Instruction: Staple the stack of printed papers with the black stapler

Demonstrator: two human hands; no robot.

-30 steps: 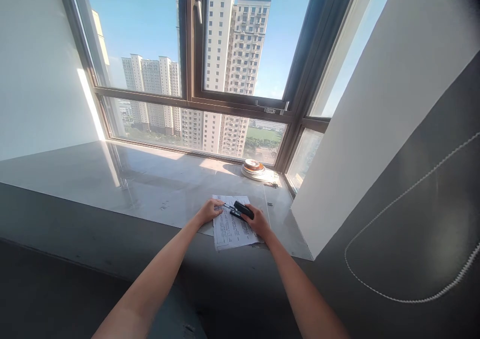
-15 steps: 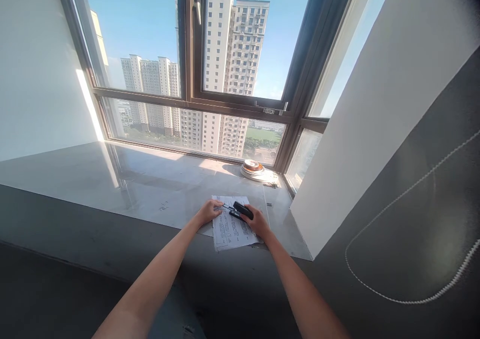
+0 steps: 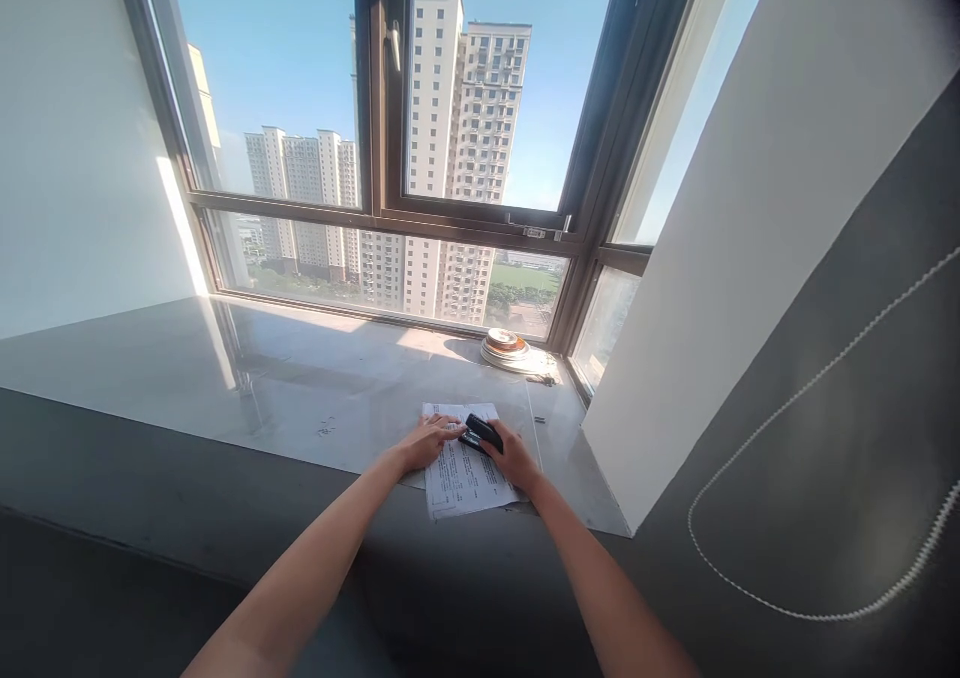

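At the near edge of the surface [image 3: 300, 378], toward its right corner, worked on papers [image 3: 466, 480] with a stapler [image 3: 481, 432]. Held the stapler in the right hand [image 3: 516, 457], grip closed narrow over the black body, nose pointing toward the far left corner of the papers. Laid the left hand [image 3: 426, 442] flat on that same corner, grip loose and spread, holding nothing, fingertips just beside the stapler's nose. Had the papers flat and printed side up, their near side reaching the surface's near edge.

Judged the work to be well along. Papers already stacked and roughly squared, stapler already brought onto the corner and seemingly lying shut across it. Could not tell whether a staple had gone through, since the nose and the hands hid that spot. Judged as left, as far as shown, only the pinning itself, if not yet made, and the lifting away of stapler and hands.

Near the far right corner, well apart from the hands, saw a round dish [image 3: 504, 346], untouched.
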